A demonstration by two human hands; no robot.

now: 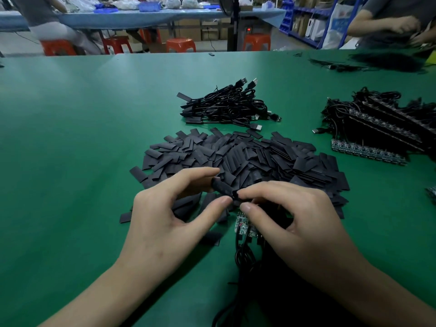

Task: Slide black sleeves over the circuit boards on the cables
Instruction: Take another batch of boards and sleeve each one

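Head view shows one black sleeve (223, 187) held just above the table, tilted, in front of the person and between both hands. The left hand (169, 208) pinches its far part between thumb and forefinger. The right hand (292, 213) has its fingers curled and pinches the sleeve's near end between forefinger and thumb; what else sits inside that pinch is too dark to tell. Directly below the fingertips lie a few small circuit boards (243, 224), with black cables (243, 253) running from them toward the person and under the right wrist.

Behind the hands spreads a wide loose pile of flat sleeves (259, 156), some of them reaching under the left hand. Farther back rests a bundle of coiled USB cables (226, 107) with black sleeves at their left ends. To the right, well apart from the pile, lean stacked rows of boards (377, 133) tangled with more black cable. All of it lies on a green table (70, 138). Beyond its far edge stand red stools (180, 44), and another person's arm (389, 22) shows at the upper right corner.
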